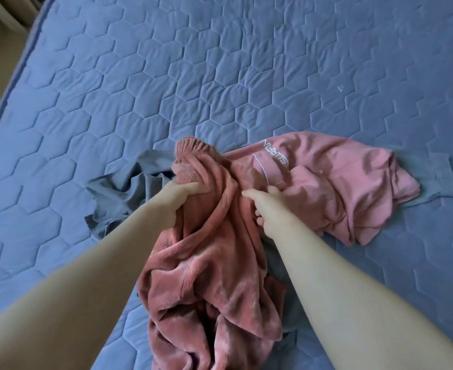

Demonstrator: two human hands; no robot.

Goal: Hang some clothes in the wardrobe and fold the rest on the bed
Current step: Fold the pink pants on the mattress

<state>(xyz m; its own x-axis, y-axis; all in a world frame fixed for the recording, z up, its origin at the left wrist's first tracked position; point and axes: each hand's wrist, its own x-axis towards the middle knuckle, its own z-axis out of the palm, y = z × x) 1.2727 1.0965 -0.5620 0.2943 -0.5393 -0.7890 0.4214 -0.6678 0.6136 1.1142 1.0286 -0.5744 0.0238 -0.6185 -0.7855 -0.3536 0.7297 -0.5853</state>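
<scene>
We sort clothes near the front edge of the blue hexagon-quilted bed point(220, 62).
Our left hand point(182, 194) clenches the ribbed salmon-pink velour garment point(206, 263). Our right hand point(265, 206) sits half-curled in its folds, and we cannot tell its grip. A pink lettered cotton sweatshirt point(340, 177) overlaps a grey-blue garment point(118, 190) alongside.

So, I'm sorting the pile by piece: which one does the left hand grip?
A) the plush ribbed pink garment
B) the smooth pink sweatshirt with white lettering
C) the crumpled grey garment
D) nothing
A: the left hand curls its fingers round the plush ribbed pink garment near its gathered end.
</scene>
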